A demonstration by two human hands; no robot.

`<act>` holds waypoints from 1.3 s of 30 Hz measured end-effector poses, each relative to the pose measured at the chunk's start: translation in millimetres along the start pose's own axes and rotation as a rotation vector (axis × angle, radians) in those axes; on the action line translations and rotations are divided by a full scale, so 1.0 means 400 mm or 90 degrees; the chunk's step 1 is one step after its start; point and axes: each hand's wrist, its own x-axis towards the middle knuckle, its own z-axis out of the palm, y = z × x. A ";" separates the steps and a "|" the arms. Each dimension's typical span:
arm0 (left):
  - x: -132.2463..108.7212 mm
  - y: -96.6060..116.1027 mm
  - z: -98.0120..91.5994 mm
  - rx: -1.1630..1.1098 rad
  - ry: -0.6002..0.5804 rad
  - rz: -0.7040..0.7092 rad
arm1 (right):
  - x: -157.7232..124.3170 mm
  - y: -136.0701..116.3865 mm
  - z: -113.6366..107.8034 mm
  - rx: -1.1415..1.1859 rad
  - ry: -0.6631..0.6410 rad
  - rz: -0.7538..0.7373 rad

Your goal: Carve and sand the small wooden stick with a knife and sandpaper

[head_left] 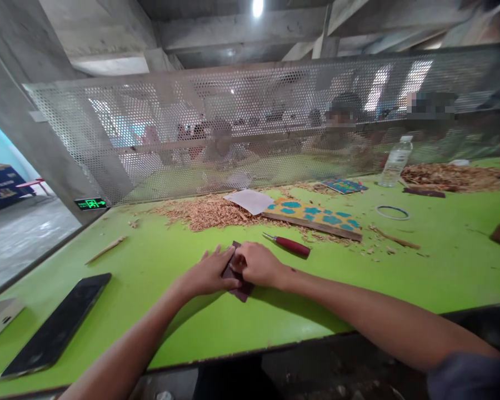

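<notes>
A dark reddish-brown sheet that looks like sandpaper [243, 293] lies on the green table, under both hands. My left hand [208, 272] rests on the sheet's left side, its fingers stretched out and its thumb across the lower part. Over the sheet's right side, my right hand [260, 265] is closed with the fingers curled in. Whatever it pinches is hidden by the fingers. Just beyond my right hand lies a carving tool [291, 245] with a red handle and a thin metal tip.
Wood shavings [212, 214] lie heaped behind my hands, with a white paper [250, 201] and a painted board [316, 215] beside them. A perforated metal screen [170, 144] borders the far edge. A bottle [395, 162] stands right; a tablet-like dark device [58, 322] lies left.
</notes>
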 end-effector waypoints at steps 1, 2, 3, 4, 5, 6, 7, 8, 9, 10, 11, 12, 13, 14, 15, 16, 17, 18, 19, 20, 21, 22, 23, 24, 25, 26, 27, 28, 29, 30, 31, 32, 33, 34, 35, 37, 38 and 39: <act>0.000 -0.001 0.001 0.000 0.003 0.001 | 0.000 -0.001 0.001 -0.013 0.007 0.028; 0.000 -0.003 0.001 0.000 0.006 0.002 | 0.001 -0.002 0.002 -0.025 0.013 0.055; 0.000 -0.003 0.000 -0.001 0.007 0.003 | 0.003 -0.002 0.003 -0.032 0.025 0.062; 0.000 -0.004 0.000 -0.002 0.006 0.004 | 0.004 -0.001 0.003 -0.028 0.027 0.041; 0.000 -0.004 -0.001 -0.004 0.003 0.006 | 0.007 0.002 0.003 -0.022 0.027 0.024; 0.000 -0.003 -0.002 -0.004 0.000 0.006 | 0.010 0.007 0.001 -0.012 0.017 0.004; 0.000 -0.002 -0.003 -0.004 -0.003 0.002 | 0.013 0.013 -0.002 -0.013 0.005 0.026; -0.001 -0.001 -0.003 -0.004 -0.005 -0.003 | 0.016 0.022 -0.008 -0.021 0.015 0.055; -0.001 0.001 -0.003 -0.004 -0.006 -0.008 | 0.018 0.031 -0.014 -0.023 0.020 0.077; -0.001 0.002 -0.003 -0.006 -0.007 -0.011 | 0.019 0.040 -0.022 -0.015 0.017 0.072; -0.002 0.003 -0.002 -0.008 -0.006 -0.011 | 0.019 0.050 -0.030 -0.001 0.005 0.059; -0.002 0.004 -0.001 -0.010 -0.003 -0.008 | 0.018 0.058 -0.037 0.017 -0.015 0.042; -0.003 0.004 0.000 -0.012 0.001 -0.004 | 0.017 0.065 -0.044 0.038 -0.037 0.023; -0.003 0.004 0.002 -0.012 0.009 0.001 | 0.016 0.071 -0.050 0.056 -0.057 0.010; -0.004 0.003 0.003 -0.012 0.018 0.005 | 0.015 0.075 -0.055 0.069 -0.070 0.003; -0.004 0.002 0.003 -0.012 0.029 0.009 | 0.015 0.078 -0.059 0.078 -0.074 0.001; -0.004 0.001 0.002 -0.012 0.042 0.015 | 0.016 0.080 -0.063 0.086 -0.065 0.005; -0.004 -0.001 0.001 -0.014 0.055 0.021 | 0.017 0.081 -0.067 0.095 -0.050 0.011; -0.003 -0.002 -0.001 -0.017 0.070 0.031 | 0.018 0.081 -0.073 0.110 -0.029 0.019; -0.002 -0.003 -0.004 -0.023 0.087 0.042 | 0.019 0.081 -0.079 0.132 -0.003 0.024; 0.000 -0.003 -0.008 -0.031 0.108 0.051 | 0.020 0.081 -0.087 0.158 0.026 0.027; 0.001 -0.002 -0.012 -0.042 0.134 0.056 | 0.020 0.081 -0.096 0.186 0.055 0.027; 0.003 0.000 -0.016 -0.055 0.162 0.056 | 0.019 0.080 -0.105 0.211 0.080 0.026; 0.004 0.003 -0.019 -0.071 0.191 0.052 | 0.018 0.079 -0.113 0.233 0.100 0.025; 0.006 0.007 -0.023 -0.089 0.217 0.045 | 0.017 0.079 -0.119 0.256 0.116 0.026; 0.007 0.011 -0.026 -0.112 0.238 0.041 | 0.016 0.077 -0.124 0.282 0.128 0.031; 0.008 0.015 -0.028 -0.142 0.252 0.043 | 0.015 0.076 -0.126 0.316 0.137 0.037; 0.009 0.019 -0.030 -0.182 0.263 0.048 | 0.015 0.074 -0.125 0.358 0.144 0.046; 0.010 0.023 -0.031 -0.230 0.270 0.054 | 0.015 0.071 -0.122 0.408 0.149 0.057; 0.010 0.027 -0.032 -0.284 0.274 0.058 | 0.015 0.067 -0.118 0.464 0.152 0.070; 0.011 0.030 -0.032 -0.338 0.275 0.059 | 0.016 0.063 -0.112 0.526 0.153 0.084; 0.011 0.034 -0.032 -0.391 0.267 0.059 | 0.017 0.058 -0.106 0.594 0.153 0.095; 0.011 0.037 -0.031 -0.439 0.252 0.058 | 0.018 0.053 -0.100 0.661 0.155 0.103; 0.011 0.040 -0.030 -0.483 0.231 0.060 | 0.018 0.049 -0.093 0.723 0.160 0.103; 0.011 0.043 -0.029 -0.527 0.205 0.065 | 0.019 0.044 -0.087 0.777 0.169 0.097; 0.012 0.048 -0.026 -0.618 0.153 0.081 | 0.019 0.037 -0.078 0.854 0.192 0.078; 0.012 0.049 -0.024 -0.659 0.131 0.089 | 0.019 0.034 -0.074 0.878 0.202 0.071; 0.012 0.050 -0.023 -0.697 0.115 0.095 | 0.019 0.032 -0.073 0.897 0.209 0.067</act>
